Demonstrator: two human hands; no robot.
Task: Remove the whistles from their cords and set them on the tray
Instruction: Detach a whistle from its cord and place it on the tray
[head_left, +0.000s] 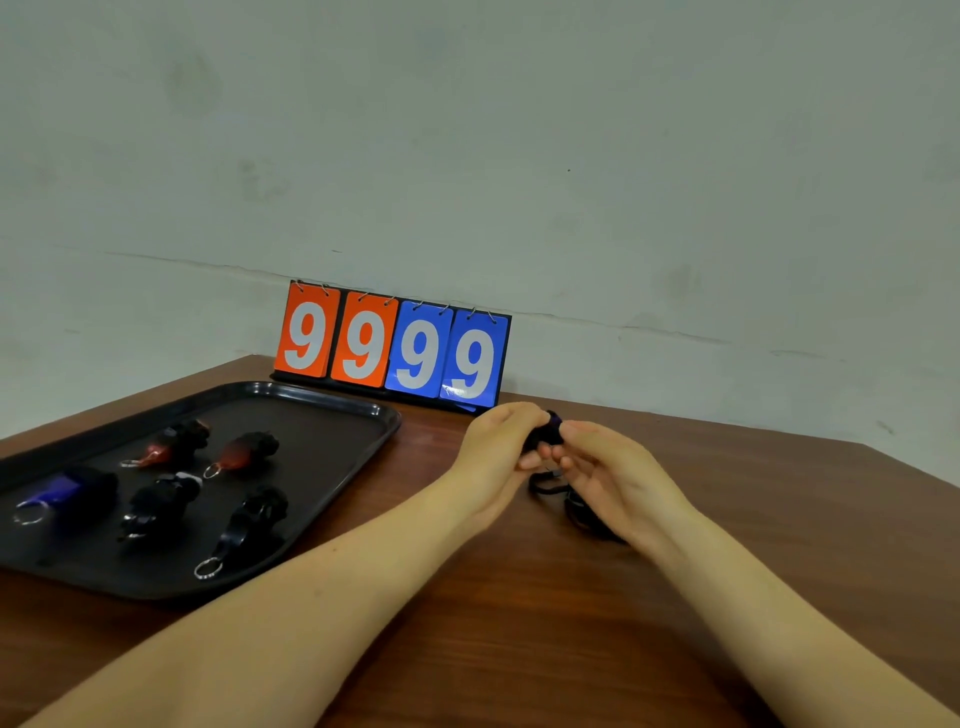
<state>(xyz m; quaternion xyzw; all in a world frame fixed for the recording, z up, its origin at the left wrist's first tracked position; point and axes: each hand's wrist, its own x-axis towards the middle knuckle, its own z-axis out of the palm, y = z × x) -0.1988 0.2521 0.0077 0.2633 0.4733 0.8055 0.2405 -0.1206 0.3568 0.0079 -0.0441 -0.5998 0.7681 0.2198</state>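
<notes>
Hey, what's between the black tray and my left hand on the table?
Nothing: in the head view, only bare wooden table lies between the black tray and the left hand, which holds a dark whistle together with the right hand.

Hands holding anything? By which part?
Both hands, left hand and right hand, pinch a dark whistle between fingertips; exact hold point hidden. Its cord hangs below.

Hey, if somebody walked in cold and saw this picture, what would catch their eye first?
Probably the flip scoreboard against the wall, two orange and two blue cards, all showing 9. Next, the left hand and right hand meeting mid-table around a small dark whistle, its black cord trailing beneath. On the left, a black tray holds five whistles.
</notes>
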